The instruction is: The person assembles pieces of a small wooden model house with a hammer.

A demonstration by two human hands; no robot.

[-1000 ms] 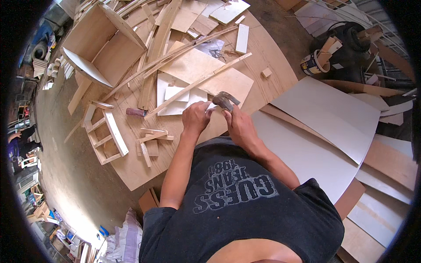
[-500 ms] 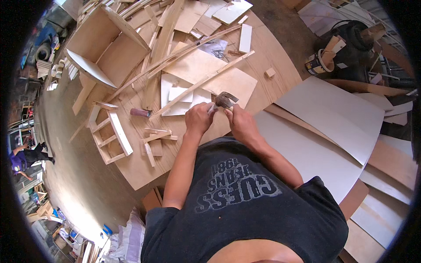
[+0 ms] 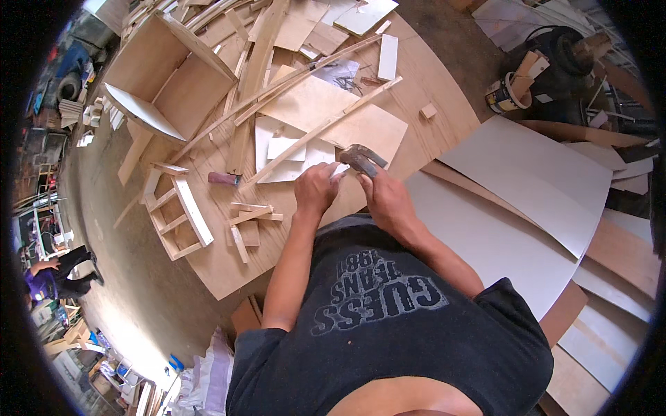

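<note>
1. The right hand [image 3: 388, 201] is clenched around a hammer [image 3: 362, 158] near its head. The dark metal head sits just above the knuckles at the frame's centre, its long axis running from upper left to lower right. The handle is hidden in the fist.
2. The left hand [image 3: 316, 188] is closed, pinching a small white piece [image 3: 340, 169] just left of the hammer head; what else it grasps cannot be told.
3. Both forearms rise from the lower centre, converging, wrists bent inward, hands almost touching.
4. Beneath them lies a white panel [image 3: 288, 149], crossed by a long thin wooden strip [image 3: 326, 127] slanting toward the upper right.
5. The round plywood desk [image 3: 222, 267] carries pale offcuts; an open plywood box [image 3: 163, 69] sits at the upper left.
</note>
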